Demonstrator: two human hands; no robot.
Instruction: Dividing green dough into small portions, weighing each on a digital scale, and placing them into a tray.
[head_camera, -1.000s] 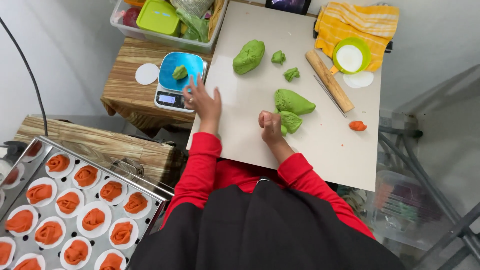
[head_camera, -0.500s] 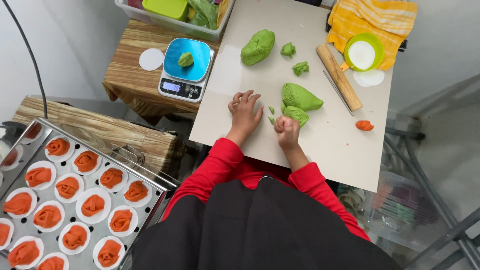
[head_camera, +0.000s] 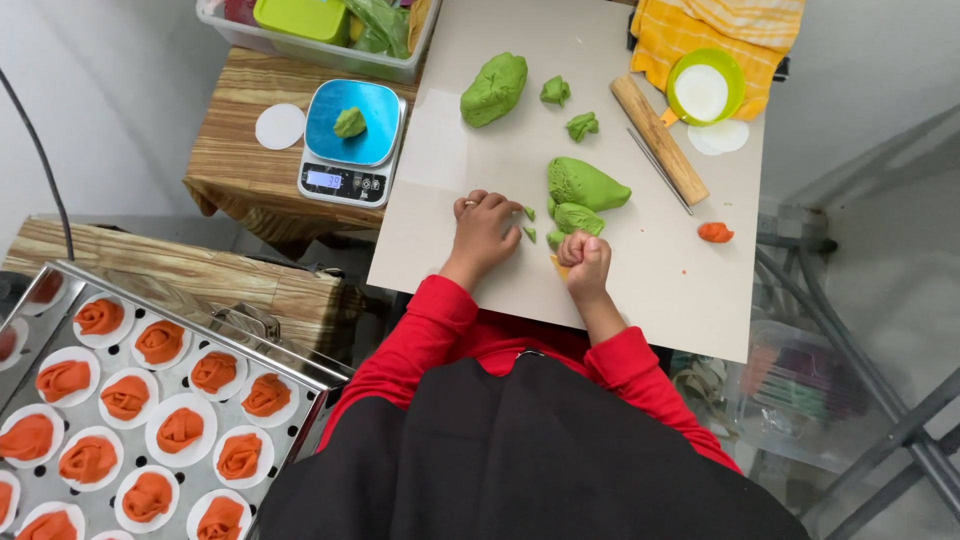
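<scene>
on the board, left hand (head_camera: 484, 228) has left the scale (head_camera: 352, 140) for dough bits (head_camera: 528, 222).

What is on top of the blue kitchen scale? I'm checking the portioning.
One small lump of green dough sits on the scale pan, slightly left of centre. Nothing else is on it. Whatever lies under the lump is hidden.

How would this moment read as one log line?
left hand: resting beside small green dough bits | right hand: fisted, gripping a yellow scraper | blue kitchen scale: holds one dough piece
</scene>
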